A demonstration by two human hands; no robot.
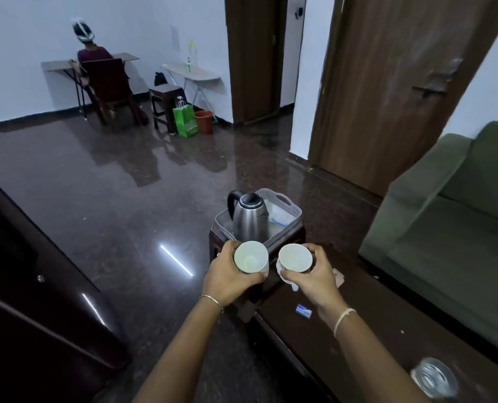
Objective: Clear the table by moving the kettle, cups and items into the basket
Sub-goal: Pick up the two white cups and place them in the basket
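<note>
While kettle (249,218) sits in basket (285,199), each hand grips white cup; no legible writing.

No readable text anywhere. The green paper bag (185,121) on the floor by the far wall carries a pale print, too small to make out. The small blue-and-white packet (303,310) on the counter (358,338) shows markings, too blurred to read. The kettle (249,218) shows no legible brand.
</note>
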